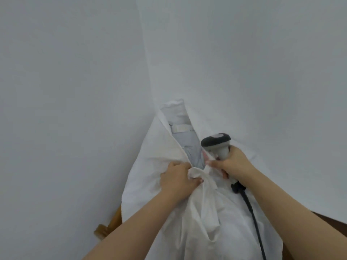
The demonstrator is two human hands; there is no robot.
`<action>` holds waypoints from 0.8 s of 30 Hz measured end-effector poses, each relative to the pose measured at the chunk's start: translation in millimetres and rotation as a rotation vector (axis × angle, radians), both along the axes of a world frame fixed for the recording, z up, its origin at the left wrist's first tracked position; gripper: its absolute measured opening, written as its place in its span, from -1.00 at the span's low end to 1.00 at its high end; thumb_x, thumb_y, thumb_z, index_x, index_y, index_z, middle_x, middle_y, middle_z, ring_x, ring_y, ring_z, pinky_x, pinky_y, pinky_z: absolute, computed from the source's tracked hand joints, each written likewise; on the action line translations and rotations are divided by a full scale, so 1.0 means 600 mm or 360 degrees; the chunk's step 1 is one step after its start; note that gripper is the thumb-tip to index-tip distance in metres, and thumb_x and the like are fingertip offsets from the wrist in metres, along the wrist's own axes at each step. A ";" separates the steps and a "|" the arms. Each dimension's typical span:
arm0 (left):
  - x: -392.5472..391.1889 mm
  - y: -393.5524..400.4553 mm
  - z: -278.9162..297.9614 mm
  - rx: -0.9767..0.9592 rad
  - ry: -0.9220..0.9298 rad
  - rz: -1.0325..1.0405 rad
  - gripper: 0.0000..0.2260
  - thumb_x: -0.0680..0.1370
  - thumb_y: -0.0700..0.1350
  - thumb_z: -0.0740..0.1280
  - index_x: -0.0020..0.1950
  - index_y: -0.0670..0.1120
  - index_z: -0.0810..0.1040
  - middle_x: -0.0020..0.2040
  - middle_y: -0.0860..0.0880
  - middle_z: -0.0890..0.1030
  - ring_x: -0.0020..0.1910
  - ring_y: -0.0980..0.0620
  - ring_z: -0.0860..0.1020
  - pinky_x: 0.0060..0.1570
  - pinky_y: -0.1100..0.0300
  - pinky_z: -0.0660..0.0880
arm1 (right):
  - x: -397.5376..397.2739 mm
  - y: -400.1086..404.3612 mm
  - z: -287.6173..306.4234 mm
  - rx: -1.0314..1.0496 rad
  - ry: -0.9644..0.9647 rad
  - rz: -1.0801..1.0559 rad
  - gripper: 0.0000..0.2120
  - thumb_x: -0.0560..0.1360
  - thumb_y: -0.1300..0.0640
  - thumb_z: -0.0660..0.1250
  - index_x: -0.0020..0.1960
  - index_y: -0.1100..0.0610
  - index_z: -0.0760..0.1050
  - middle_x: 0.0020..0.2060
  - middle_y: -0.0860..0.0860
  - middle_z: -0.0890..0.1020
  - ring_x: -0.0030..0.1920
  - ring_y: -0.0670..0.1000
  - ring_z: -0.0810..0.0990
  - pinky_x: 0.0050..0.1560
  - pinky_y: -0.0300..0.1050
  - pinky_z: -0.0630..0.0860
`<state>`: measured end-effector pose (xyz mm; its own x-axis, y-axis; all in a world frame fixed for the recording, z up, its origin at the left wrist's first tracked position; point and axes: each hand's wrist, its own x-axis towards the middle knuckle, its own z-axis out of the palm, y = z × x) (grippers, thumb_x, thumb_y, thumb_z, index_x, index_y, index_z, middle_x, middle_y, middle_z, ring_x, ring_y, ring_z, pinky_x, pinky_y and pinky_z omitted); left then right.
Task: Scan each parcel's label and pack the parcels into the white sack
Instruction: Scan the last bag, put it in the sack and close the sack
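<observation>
The white sack (pixel 150 166) stands upright in a corner between two pale walls, its mouth gaping toward me. Inside it sit grey parcels (pixel 187 143), one with a white label strip (pixel 181 128) near its top. My left hand (pixel 178 180) grips a bunched fold of the sack's near rim. My right hand (pixel 231 162) holds a grey-and-black barcode scanner (pixel 216 142) by its handle, head pointing left over the opening, and its fingertips also pinch the sack's rim. The scanner's black cable (pixel 251 212) trails down across the sack's front.
Pale walls (pixel 75 91) close in behind and on both sides of the sack. A brown wooden piece (pixel 110 226) shows low on the left beside the sack. A dark brown surface (pixel 334 222) appears at the lower right.
</observation>
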<state>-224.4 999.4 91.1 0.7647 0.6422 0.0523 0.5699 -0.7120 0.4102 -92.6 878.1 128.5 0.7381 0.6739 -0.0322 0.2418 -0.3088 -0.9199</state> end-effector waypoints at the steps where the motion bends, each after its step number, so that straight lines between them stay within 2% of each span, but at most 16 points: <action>1: 0.004 0.000 0.000 -0.0019 -0.0054 0.0051 -0.66 0.37 0.31 0.34 -0.05 0.11 0.47 0.07 0.05 0.58 0.21 0.00 0.45 0.09 -0.02 0.48 | -0.008 0.002 -0.012 -0.0032 0.0000 0.0049 -0.70 0.34 0.16 0.59 -0.19 0.22 0.47 -0.46 0.05 0.54 -0.53 -0.03 0.47 -0.45 -0.11 0.45; 3: 0.011 0.005 0.001 -0.0048 -0.0121 0.0094 -0.61 0.30 0.31 0.37 -0.08 0.10 0.37 -0.03 0.07 0.57 0.05 0.01 0.52 -0.01 0.02 0.52 | -0.017 0.007 -0.033 -0.0147 -0.0078 0.0085 -0.53 0.24 0.02 0.66 -0.07 0.16 0.46 -0.27 -0.01 0.59 -0.33 -0.08 0.55 -0.34 -0.21 0.46; 5: 0.013 0.019 0.013 -0.0128 -0.0095 0.0052 -0.58 0.29 0.24 0.45 -0.04 0.07 0.38 -0.07 0.09 0.56 -0.04 0.02 0.55 -0.10 0.10 0.50 | -0.018 0.016 -0.045 -0.0264 -0.0169 0.0100 -0.29 0.16 -0.09 0.68 0.11 0.11 0.38 -0.05 -0.06 0.56 -0.09 -0.12 0.56 -0.20 -0.24 0.47; 7: 0.013 0.042 0.038 -0.0212 0.0062 -0.0129 -0.60 0.33 0.13 0.53 0.02 0.03 0.45 -0.06 0.09 0.57 -0.05 0.03 0.55 -0.12 0.16 0.45 | -0.019 0.025 -0.054 -0.0359 -0.0246 0.0085 -0.19 0.14 -0.15 0.67 0.19 0.09 0.31 -0.01 -0.08 0.54 -0.03 -0.08 0.55 -0.09 -0.14 0.52; 9: 0.016 0.073 0.075 -0.0506 0.0150 -0.0271 -0.62 0.38 0.04 0.54 0.09 -0.02 0.50 -0.04 0.03 0.61 -0.08 0.00 0.58 -0.14 0.19 0.46 | -0.020 0.031 -0.061 -0.0465 -0.0348 0.0045 -0.21 0.17 -0.14 0.65 0.21 0.09 0.30 -0.07 -0.12 0.50 -0.06 -0.06 0.53 -0.09 -0.09 0.51; 11: 0.027 0.117 0.113 -0.0826 -0.0018 -0.0233 -0.65 0.42 0.01 0.52 0.10 -0.07 0.51 -0.04 -0.06 0.67 -0.12 -0.03 0.65 -0.19 0.14 0.53 | -0.019 0.034 -0.067 -0.0548 -0.0426 0.0020 -0.24 0.21 -0.09 0.63 0.22 0.10 0.30 -0.12 -0.15 0.46 -0.08 -0.03 0.50 -0.10 -0.08 0.47; 12: 0.037 0.142 0.129 -0.0813 -0.0210 -0.0159 -0.67 0.42 0.01 0.52 0.07 -0.08 0.52 -0.07 -0.08 0.68 -0.12 -0.03 0.67 -0.17 0.11 0.56 | -0.017 0.035 -0.070 -0.0576 -0.0434 0.0013 -0.26 0.22 -0.09 0.63 0.21 0.10 0.29 -0.11 -0.14 0.45 -0.07 -0.02 0.49 -0.10 -0.09 0.46; 13: 0.050 0.170 0.142 -0.0673 -0.0432 -0.0062 -0.70 0.43 0.02 0.51 0.03 -0.08 0.52 -0.11 -0.05 0.67 -0.12 -0.04 0.66 -0.11 0.08 0.58 | -0.017 0.037 -0.072 -0.0596 -0.0440 0.0009 -0.27 0.23 -0.09 0.62 0.20 0.08 0.28 -0.08 -0.11 0.46 -0.06 -0.01 0.49 -0.09 -0.09 0.45; 15: 0.080 0.229 0.156 -0.0308 -0.0748 0.0159 -0.71 0.45 0.03 0.47 0.06 -0.07 0.51 -0.11 0.00 0.61 -0.01 -0.07 0.62 0.05 0.02 0.55 | -0.014 0.040 -0.074 -0.0632 -0.0437 -0.0004 -0.28 0.23 -0.10 0.62 0.18 0.06 0.26 -0.01 -0.05 0.50 -0.04 0.01 0.50 -0.06 -0.08 0.47; 16: 0.094 0.254 0.160 -0.0170 -0.0812 0.0256 -0.65 0.46 0.04 0.46 0.14 -0.09 0.49 -0.02 -0.03 0.59 0.08 -0.10 0.57 0.14 0.01 0.50 | -0.014 0.041 -0.075 -0.0648 -0.0436 -0.0008 -0.29 0.24 -0.10 0.61 0.18 0.05 0.25 0.00 -0.04 0.51 -0.04 0.01 0.51 -0.06 -0.08 0.47; 18: 0.120 0.296 0.156 -0.0086 -0.0767 0.0388 -0.44 0.46 0.08 0.45 0.34 -0.15 0.37 0.24 -0.16 0.48 0.27 -0.18 0.45 0.27 -0.02 0.39 | -0.016 0.042 -0.076 -0.0679 -0.0451 -0.0018 -0.30 0.27 -0.09 0.59 0.20 0.06 0.25 -0.01 -0.04 0.51 -0.04 0.02 0.51 -0.08 -0.09 0.46; 21: 0.155 0.342 0.146 -0.0386 -0.0653 0.0542 -0.18 0.43 0.12 0.49 0.48 -0.24 0.14 0.43 -0.27 0.29 0.40 -0.25 0.33 0.35 -0.05 0.34 | -0.018 0.043 -0.083 -0.0724 -0.0488 -0.0048 -0.25 0.25 -0.14 0.55 0.27 0.05 0.25 0.05 -0.03 0.56 0.01 0.05 0.58 0.00 -0.01 0.54; 24: 0.185 0.383 0.125 -0.0747 -0.0681 0.0646 -0.09 0.40 0.10 0.52 0.49 -0.30 0.09 0.44 -0.28 0.30 0.39 -0.26 0.37 0.33 -0.10 0.38 | -0.021 0.044 -0.088 -0.0783 -0.0533 -0.0070 -0.24 0.27 -0.18 0.52 0.30 0.04 0.23 0.08 -0.02 0.57 0.05 0.08 0.59 0.02 0.06 0.55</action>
<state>-113.4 1229.1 166.3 0.4377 0.8973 -0.0568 0.4729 -0.1760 0.8634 -105.1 904.3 75.6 0.7888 0.6076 -0.0934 0.4715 -0.6955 -0.5423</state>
